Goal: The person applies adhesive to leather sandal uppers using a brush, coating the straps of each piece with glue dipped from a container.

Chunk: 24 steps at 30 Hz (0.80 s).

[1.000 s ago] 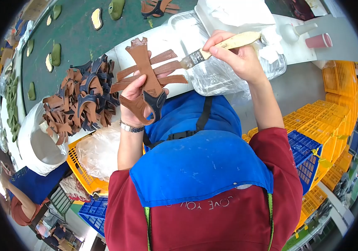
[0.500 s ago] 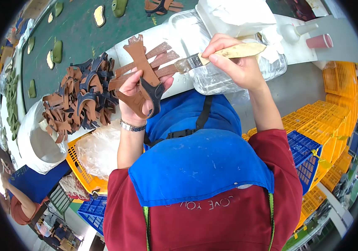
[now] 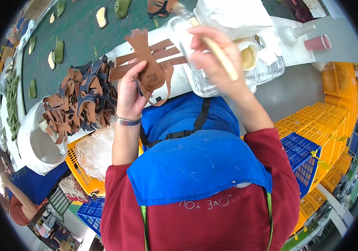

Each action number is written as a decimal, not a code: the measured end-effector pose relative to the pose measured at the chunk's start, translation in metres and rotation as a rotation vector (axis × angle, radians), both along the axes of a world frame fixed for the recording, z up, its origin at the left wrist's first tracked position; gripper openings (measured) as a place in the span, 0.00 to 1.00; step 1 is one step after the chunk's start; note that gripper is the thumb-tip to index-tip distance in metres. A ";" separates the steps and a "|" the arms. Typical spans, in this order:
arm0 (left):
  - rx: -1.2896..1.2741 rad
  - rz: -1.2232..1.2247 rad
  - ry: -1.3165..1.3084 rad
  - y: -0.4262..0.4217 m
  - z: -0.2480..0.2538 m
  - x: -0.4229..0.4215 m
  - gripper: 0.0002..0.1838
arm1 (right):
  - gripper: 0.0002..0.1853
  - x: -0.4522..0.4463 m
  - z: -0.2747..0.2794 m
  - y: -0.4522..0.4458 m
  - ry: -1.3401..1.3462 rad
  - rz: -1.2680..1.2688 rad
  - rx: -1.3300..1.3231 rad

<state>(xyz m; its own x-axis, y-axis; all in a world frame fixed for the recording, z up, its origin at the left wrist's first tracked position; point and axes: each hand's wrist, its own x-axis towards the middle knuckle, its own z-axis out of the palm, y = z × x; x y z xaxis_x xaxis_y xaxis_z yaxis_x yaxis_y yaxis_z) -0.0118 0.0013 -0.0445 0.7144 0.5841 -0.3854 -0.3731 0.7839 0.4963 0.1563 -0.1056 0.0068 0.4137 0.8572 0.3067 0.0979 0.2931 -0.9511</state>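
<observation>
My left hand [image 3: 129, 94] is closed on a brown leather sandal upper [image 3: 153, 77], its strap ends spread out flat over the white table edge. My right hand [image 3: 214, 60], smeared by motion, grips a paintbrush [image 3: 225, 62] by its pale wooden handle. The bristles point away toward the green surface and are blurred. Close to the right hand, a cup of yellowish liquid [image 3: 248, 57] sits in a plastic-wrapped tray [image 3: 206, 89]. Left of my left hand lies a heap of brown and navy sandal uppers [image 3: 85, 94].
Green soles [image 3: 59, 52] lie on the dark green work surface [image 3: 82, 39], where another sandal upper [image 3: 159, 7] rests. A white bucket [image 3: 41, 142] stands at left, a pink cup [image 3: 317, 42] at right. Yellow crates [image 3: 304, 121] and a blue crate [image 3: 300, 146] are stacked at right. Another person's arm [image 3: 20, 196] shows far left.
My right hand has lifted the brush off the strap and swung it upward, bristles now pointing away. My left hand has turned the upper so its printed face shows.
</observation>
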 end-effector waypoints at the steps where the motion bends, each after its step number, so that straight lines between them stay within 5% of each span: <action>1: -0.007 -0.031 -0.008 0.002 -0.002 0.001 0.16 | 0.13 -0.009 -0.001 0.005 -0.101 0.012 0.008; 5: -0.016 -0.004 -0.081 -0.001 0.017 0.008 0.17 | 0.13 -0.018 -0.019 0.017 -0.010 0.047 0.049; 11: -0.212 -0.235 -0.585 -0.014 -0.014 -0.004 0.47 | 0.11 -0.013 -0.018 0.032 0.080 -0.151 0.108; 18: 0.080 0.136 -0.115 -0.014 0.003 0.009 0.21 | 0.11 -0.031 -0.028 0.035 -0.139 -0.066 0.010; 24: 0.262 0.285 -0.009 0.002 0.008 0.008 0.23 | 0.10 0.002 -0.006 0.016 0.238 -0.152 0.069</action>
<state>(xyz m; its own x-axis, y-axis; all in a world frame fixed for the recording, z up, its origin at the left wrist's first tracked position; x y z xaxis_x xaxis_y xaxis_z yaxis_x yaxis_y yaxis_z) -0.0039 0.0031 -0.0361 0.5120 0.8374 -0.1914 -0.5627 0.4953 0.6618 0.1581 -0.0893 0.0011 0.6029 0.7606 0.2407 -0.0784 0.3568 -0.9309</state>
